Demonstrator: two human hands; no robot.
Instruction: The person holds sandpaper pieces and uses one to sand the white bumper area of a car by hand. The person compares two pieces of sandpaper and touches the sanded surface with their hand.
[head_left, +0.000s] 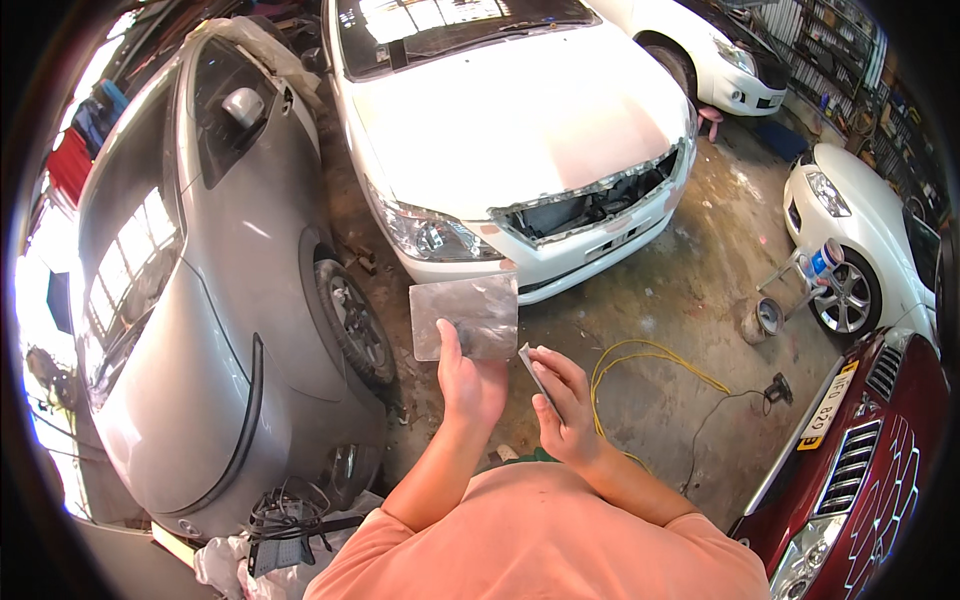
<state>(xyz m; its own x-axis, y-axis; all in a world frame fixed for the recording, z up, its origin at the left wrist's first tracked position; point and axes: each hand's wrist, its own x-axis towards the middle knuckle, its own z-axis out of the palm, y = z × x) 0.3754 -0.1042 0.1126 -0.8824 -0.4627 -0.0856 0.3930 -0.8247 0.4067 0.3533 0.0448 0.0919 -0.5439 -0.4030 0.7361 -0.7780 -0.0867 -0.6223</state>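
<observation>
My left hand [472, 390] holds a flat, rectangular grey plate [478, 308] level in front of me, its thumb laid over the near edge. Pale smears mark the plate's top. Just to the right, my right hand [568, 412] grips a thin, flat-edged spreader [540, 376], seen nearly edge-on, with the fingers along one side. The spreader is apart from the plate. Beyond both hands stands a white car [520, 130] with an open gap where its grille sits and pinkish patches on the hood and bumper.
A silver-grey car [250, 230] stands close on the left, a dark red car [870, 450] at the lower right. Another white car [860, 190] is at the right, near a can [768, 316] and a small stand with a blue tin [824, 260]. A yellow hose [650, 352] lies on the floor.
</observation>
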